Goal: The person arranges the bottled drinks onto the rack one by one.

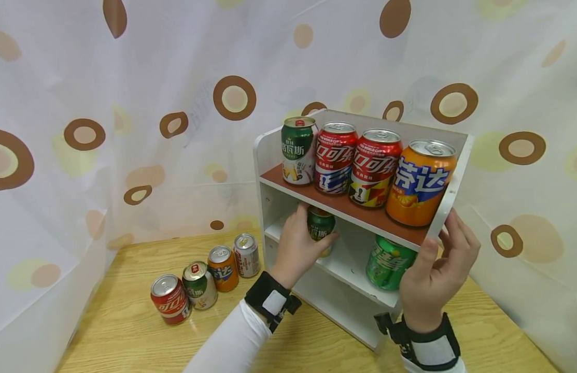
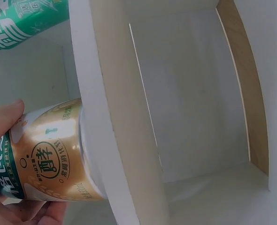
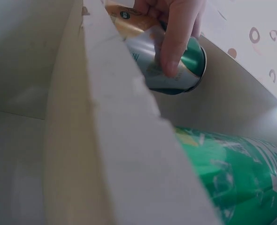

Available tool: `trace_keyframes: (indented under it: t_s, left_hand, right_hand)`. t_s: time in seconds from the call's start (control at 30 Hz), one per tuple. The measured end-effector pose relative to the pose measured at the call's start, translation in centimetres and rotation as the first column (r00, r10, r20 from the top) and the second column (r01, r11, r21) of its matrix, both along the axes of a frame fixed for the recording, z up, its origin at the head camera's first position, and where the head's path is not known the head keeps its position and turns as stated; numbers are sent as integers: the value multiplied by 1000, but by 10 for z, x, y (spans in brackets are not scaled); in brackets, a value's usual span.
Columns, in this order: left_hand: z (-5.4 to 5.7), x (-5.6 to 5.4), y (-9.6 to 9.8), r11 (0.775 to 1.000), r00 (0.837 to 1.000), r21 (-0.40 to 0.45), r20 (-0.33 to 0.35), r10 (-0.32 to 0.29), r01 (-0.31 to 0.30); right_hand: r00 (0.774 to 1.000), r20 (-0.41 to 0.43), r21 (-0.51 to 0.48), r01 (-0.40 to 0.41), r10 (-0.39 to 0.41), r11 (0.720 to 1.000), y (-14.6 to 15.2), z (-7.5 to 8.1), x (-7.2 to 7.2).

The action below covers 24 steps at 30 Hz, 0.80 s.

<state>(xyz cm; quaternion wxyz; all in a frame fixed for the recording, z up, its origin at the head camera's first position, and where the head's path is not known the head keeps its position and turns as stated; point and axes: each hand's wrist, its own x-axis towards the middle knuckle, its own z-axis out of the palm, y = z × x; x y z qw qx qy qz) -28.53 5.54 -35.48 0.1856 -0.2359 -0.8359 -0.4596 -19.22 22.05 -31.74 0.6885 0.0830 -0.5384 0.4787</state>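
My left hand point(image 1: 299, 241) reaches into the middle level of a small white shelf unit point(image 1: 349, 272) and grips a green and gold drink can point(image 2: 54, 154) between thumb and fingers. In the left wrist view the can's base is right at the shelf board's front edge. My right hand point(image 1: 439, 269) holds the unit's right side panel, thumb toward the front and fingers on the outer side. Close to it on the same level stands a green soda can point(image 1: 390, 263). The right wrist view shows the left thumb point(image 3: 173, 47) lying along the gripped can.
On the red-brown top board stand a green and white can point(image 1: 298, 150), two red cola cans point(image 1: 335, 158) and an orange soda can point(image 1: 421, 181). Left of the unit, several cans, among them a red can point(image 1: 170, 299), line the wooden table point(image 1: 125, 331). A patterned curtain point(image 1: 176, 67) hangs behind.
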Motion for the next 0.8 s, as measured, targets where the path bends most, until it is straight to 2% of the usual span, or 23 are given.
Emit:
trace_keyframes:
  t_s: [0.23, 0.4, 0.57, 0.67, 0.8]
  left_hand:
    - [0, -3, 4, 1000, 1000, -12, 2, 7, -7]
    - [-3, -5, 5, 1000, 1000, 25, 1, -19, 19]
    - [-12, -4, 2, 991, 993, 111, 82, -83, 74]
    - [-17, -1, -3, 987, 988, 153, 137, -76, 54]
    - [-15, 2, -12, 981, 987, 195, 156, -45, 14]
  right_hand:
    - [1000, 4, 1, -1, 1, 1000, 1, -1, 0]
    - [1000, -1, -1, 0, 0, 1000, 1, -1, 1]
    - [1000, -1, -1, -4, 4, 1000, 2, -1, 1]
    - [1000, 6, 1, 4, -4, 1000, 2, -1, 1]
    - [1000, 12, 1, 10, -10, 1000, 2, -2, 0]
